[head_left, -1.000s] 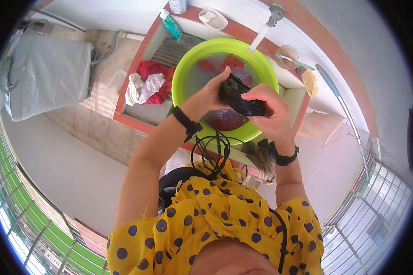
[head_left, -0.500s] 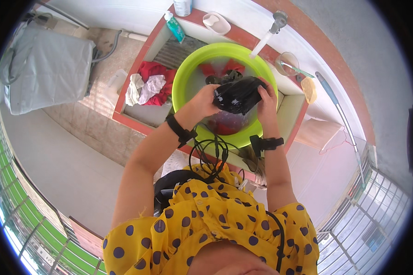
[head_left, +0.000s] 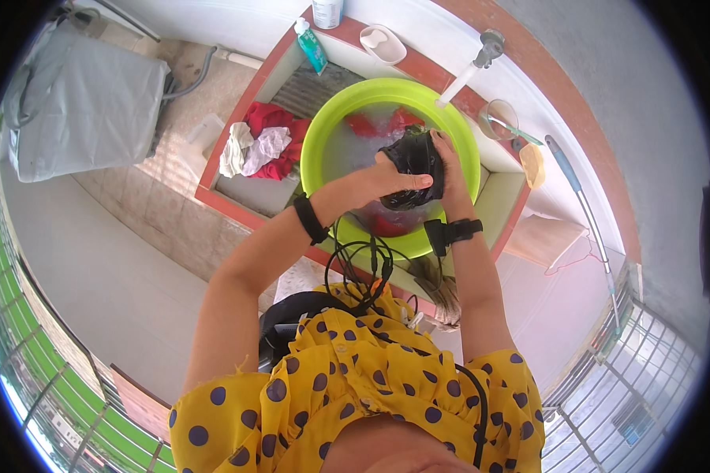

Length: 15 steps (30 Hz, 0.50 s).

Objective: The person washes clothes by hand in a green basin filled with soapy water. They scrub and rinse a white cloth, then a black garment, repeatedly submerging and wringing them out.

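Over the lime-green basin (head_left: 314, 130) both my hands grip a wet, dark black cloth (head_left: 412, 154), bunched up and shiny. My left hand (head_left: 393, 180) is closed on its lower left part, with the thumb laid across the front. Wrapped round the cloth's right side is my right hand (head_left: 452, 169), fingers curled over the top. Cloudy water (head_left: 339, 167) fills the basin below. Pieces of red cloth (head_left: 360, 124) lie in that water, partly hidden by my hands. The exact kind of the black garment cannot be made out.
The basin sits in a tiled sink with red edges (head_left: 248, 206). Beside it lie red clothes (head_left: 290, 162) and white clothes (head_left: 265, 150). A tap (head_left: 469, 75) reaches over the basin's far rim. A green bottle (head_left: 312, 49), a soap dish (head_left: 383, 45) and a glass bowl (head_left: 497, 118) stand around.
The black cloth has gone from spread between my hands to bunched together. My left hand has moved right, toward my right hand, and its thumb now lies over the cloth.
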Tool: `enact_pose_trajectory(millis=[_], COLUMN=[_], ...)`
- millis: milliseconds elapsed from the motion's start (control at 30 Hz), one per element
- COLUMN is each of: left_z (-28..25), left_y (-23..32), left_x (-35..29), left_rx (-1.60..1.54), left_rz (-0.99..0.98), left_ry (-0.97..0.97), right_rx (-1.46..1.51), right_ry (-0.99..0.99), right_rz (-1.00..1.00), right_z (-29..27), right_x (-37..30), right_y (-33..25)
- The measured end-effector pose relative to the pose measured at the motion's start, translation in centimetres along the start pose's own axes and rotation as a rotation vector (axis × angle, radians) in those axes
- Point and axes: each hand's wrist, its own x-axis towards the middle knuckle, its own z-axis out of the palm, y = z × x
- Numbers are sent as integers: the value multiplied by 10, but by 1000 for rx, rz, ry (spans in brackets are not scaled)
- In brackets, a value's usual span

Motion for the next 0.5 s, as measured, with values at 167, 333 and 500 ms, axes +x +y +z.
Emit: enact_pose_trajectory(millis=[167,333,500], left_z=[0,5,4], left_y=[-19,-15,-18], left_x=[4,3,6], left_rx=[515,853,1083], left_rz=[146,123,208], left_ry=[200,272,353], right_rx=[-228,-309,-432], right_ry=[10,46,49], right_rz=[16,19,-55], right_z=[-2,-3,-13], right_x=[12,21,32], right_y=[3,10,19])
